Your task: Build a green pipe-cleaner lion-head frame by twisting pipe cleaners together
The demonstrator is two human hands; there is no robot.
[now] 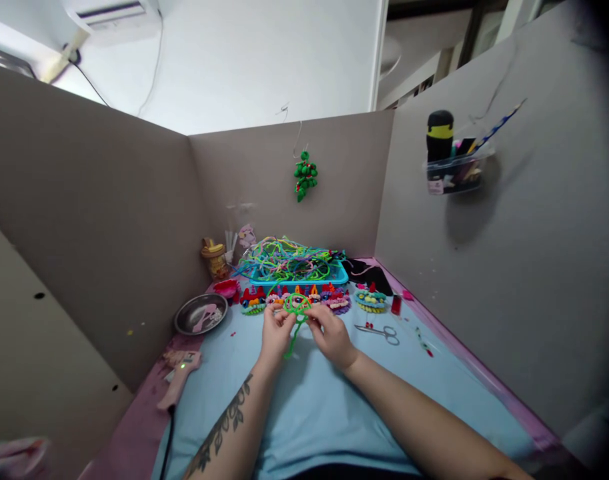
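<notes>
A loose loop of bright green cord (297, 303) is stretched between my two hands above the blue cloth, and one end of it hangs down below the fingers. My left hand (276, 335) pinches the left side of the loop. On the other side, my right hand (333, 337) has thumb and fingers closed on the cord. Just behind the hands stands a row of colourful small knitted-looking figures (337, 300), partly hidden by the loop. Past them, a blue tray (304, 283) is heaped with tangled coloured cords (284, 257).
Scissors (384, 333) and a yellow-green figure (371, 301) lie at right. To the left are a metal bowl (200, 315) and a pink glue gun (180, 377) with a lit green light. Grey panels surround the table; a green ornament (305, 176) and a clear bin (454, 172) hang there.
</notes>
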